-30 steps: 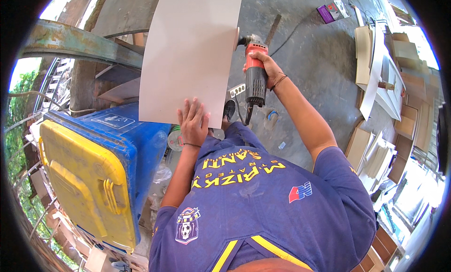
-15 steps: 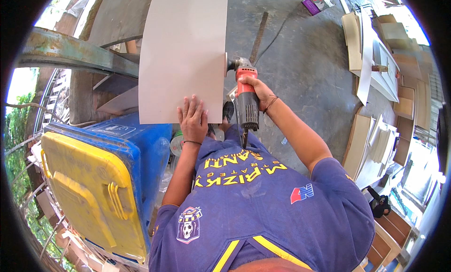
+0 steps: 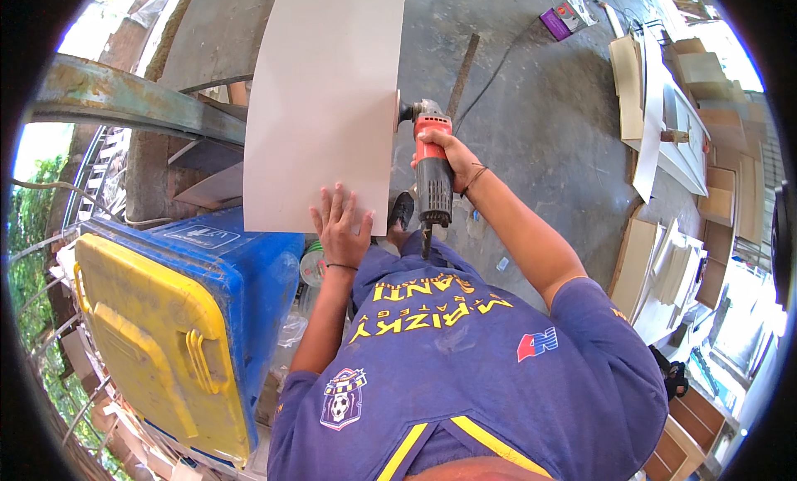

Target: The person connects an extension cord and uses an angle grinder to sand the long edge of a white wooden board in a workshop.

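Note:
A large pale board (image 3: 324,107) lies in front of me, its right edge running away from my body. My left hand (image 3: 342,225) rests on its near end, fingers stretched out flat. In my right hand (image 3: 452,156) is a red and black angle grinder (image 3: 435,178), gripped around its red body. The grinder's head (image 3: 427,109) points toward the board, with its disc (image 3: 397,111) up against the right edge. From here I see that disc edge-on. The grinder's rear end hangs close to my legs.
A blue bin with a yellow lid (image 3: 158,340) stands at my left, below a rusty metal beam (image 3: 124,95). A purple and grey box (image 3: 568,18) and a cord (image 3: 498,70) lie on the concrete floor. Stacked panels (image 3: 664,141) line the right side.
Both hands, the board's near end and the bin sit slightly lower in the picture. The grinder has shifted a little toward me, its disc still at the board's edge.

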`<state>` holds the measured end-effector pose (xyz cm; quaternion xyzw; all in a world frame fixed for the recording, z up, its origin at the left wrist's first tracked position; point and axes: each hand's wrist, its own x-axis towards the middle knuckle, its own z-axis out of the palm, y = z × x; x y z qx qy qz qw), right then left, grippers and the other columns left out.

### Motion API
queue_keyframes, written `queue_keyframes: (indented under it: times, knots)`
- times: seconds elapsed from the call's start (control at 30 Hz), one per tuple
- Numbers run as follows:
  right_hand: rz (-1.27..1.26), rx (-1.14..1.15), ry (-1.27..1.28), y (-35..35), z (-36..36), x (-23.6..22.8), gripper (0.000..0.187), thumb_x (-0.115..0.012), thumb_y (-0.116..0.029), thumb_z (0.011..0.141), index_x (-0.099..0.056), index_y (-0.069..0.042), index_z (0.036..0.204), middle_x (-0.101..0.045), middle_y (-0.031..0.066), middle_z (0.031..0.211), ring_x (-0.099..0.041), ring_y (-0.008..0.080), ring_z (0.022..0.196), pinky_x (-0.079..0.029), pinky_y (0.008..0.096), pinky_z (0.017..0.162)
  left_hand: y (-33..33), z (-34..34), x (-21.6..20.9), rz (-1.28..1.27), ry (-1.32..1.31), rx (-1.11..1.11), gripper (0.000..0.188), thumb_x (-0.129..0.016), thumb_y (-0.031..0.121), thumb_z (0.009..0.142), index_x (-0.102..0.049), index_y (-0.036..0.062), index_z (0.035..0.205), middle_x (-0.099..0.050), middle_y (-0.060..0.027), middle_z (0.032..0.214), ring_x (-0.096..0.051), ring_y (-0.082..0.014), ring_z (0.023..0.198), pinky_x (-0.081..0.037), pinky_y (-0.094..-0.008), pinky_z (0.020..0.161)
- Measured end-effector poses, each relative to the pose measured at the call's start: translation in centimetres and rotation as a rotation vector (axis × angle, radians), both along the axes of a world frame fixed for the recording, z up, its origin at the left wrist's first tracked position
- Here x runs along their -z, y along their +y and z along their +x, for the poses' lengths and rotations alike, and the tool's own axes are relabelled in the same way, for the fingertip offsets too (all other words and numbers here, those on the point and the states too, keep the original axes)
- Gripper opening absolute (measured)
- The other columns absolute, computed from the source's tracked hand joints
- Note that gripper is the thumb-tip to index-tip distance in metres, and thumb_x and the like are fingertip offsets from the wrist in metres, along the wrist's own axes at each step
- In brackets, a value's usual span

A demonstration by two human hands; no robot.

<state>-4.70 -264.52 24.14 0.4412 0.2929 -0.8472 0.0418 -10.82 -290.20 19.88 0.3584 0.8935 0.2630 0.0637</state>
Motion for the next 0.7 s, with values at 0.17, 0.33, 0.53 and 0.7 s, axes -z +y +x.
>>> queue_keyframes:
  times: [0.17, 0.33, 0.53, 0.7]
  knots:
    - [0.006, -0.011, -0.007, 2.3, -1.5, 0.3, 0.039, -0.066, -0.027, 0.076, -0.047, -0.002, 0.1, -0.06, 0.0134, 0.081, -0.065, 0.0231, 0.069, -0.056, 0.0363, 0.06, 1.3, 0.8, 0.3, -0.005, 0.018, -0.083, 0.049, -0.066, 0.036, 0.077, -0.061, 0.0122, 0.119, -0.039, -0.0056, 0.143, -0.022, -0.0283, 0.139, -0.005, -0.0514, 0.111]
    - [0.003, -0.035, 0.034, 4.5, -3.3, 0.2, 0.042, -0.067, -0.028, 0.075, -0.047, -0.001, 0.1, -0.06, 0.0139, 0.081, -0.065, 0.0236, 0.069, -0.056, 0.037, 0.06, 2.2, 1.1, 0.5, -0.03, 0.016, -0.122, 0.053, -0.067, 0.039, 0.076, -0.059, 0.0139, 0.122, -0.037, -0.0047, 0.144, -0.02, -0.0275, 0.139, -0.002, -0.0531, 0.11]
    - [-0.033, -0.044, 0.038, 6.3, -4.6, 0.6, 0.043, -0.066, -0.027, 0.076, -0.046, -0.001, 0.103, -0.06, 0.0147, 0.081, -0.065, 0.0257, 0.071, -0.057, 0.0408, 0.062, 3.6, 0.8, 0.4, -0.041, 0.006, -0.144, 0.058, -0.068, 0.044, 0.074, -0.058, 0.0148, 0.123, -0.035, -0.0043, 0.145, -0.019, -0.0267, 0.14, 0.001, -0.053, 0.11]
    - [-0.048, -0.026, -0.001, 8.1, -5.9, 0.9, 0.043, -0.066, -0.027, 0.076, -0.046, 0.0, 0.103, -0.059, 0.0151, 0.081, -0.065, 0.0266, 0.07, -0.057, 0.0425, 0.063, 5.2, 0.2, 0.0, -0.049, 0.007, -0.103, 0.066, -0.071, 0.044, 0.071, -0.053, 0.0156, 0.128, -0.034, -0.0039, 0.146, -0.02, -0.0253, 0.139, -0.001, -0.0528, 0.11]
